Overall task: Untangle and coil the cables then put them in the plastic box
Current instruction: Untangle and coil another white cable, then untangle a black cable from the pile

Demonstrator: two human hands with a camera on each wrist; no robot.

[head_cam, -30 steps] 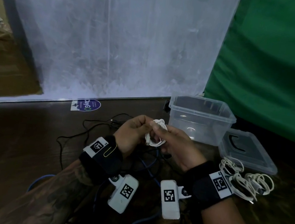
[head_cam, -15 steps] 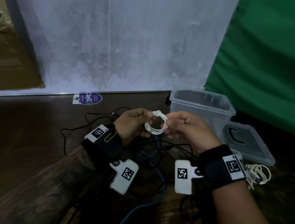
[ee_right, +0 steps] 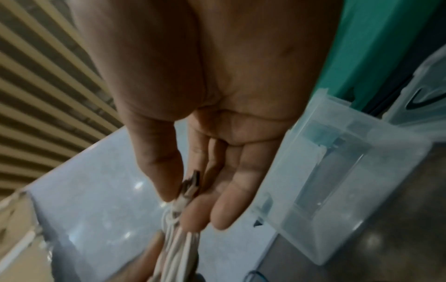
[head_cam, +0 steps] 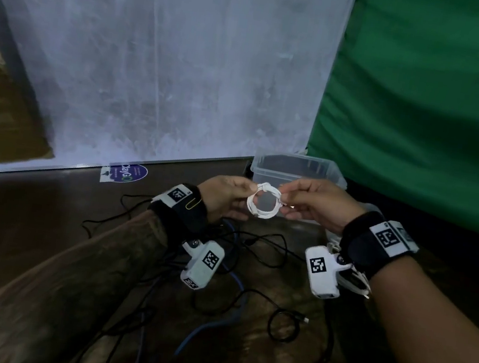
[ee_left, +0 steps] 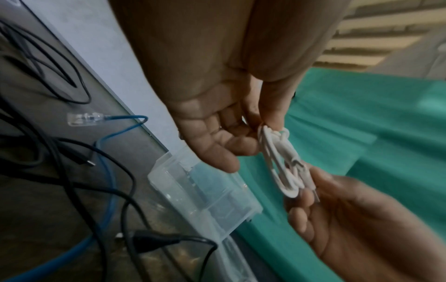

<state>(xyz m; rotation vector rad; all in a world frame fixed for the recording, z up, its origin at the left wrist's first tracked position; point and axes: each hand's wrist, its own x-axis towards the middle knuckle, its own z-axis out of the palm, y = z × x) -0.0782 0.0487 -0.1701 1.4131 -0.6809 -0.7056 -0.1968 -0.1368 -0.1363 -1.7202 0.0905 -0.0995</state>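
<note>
A: Now that the hands have risen and drawn a little apart over the last second, what does the white cable (head_cam: 263, 203) look like?

B: It is a neat small ring with a wrap knotted at its top. A second ago it was a bunched loop pressed between both hands; now it hangs open and round, held up in front of the plastic box (head_cam: 297, 166). I take that to mean the coiling of this one is finished and it is ready to go in.

A: How do the hands hold it?

B: The left hand (head_cam: 225, 196) pinches the ring's left edge between thumb and forefinger, its other fingers loosely curled below. The right hand (head_cam: 318, 204) pinches the right edge the same way; the right wrist view shows the metal plug end trapped between thumb and fingers, with the remaining fingers fairly straight.

A: And the box?

B: Just behind the hands, open, nothing visible inside it. Its lid lies past the right wrist, mostly hidden.

A: What else is left?

B: Plenty. Black cables (head_cam: 269, 247) and a blue cable (head_cam: 234, 276) sprawl tangled on the counter (head_cam: 40, 230) beneath the forearms, and a loose white bundle (head_cam: 355, 282) peeks out by the right wrist.
</note>
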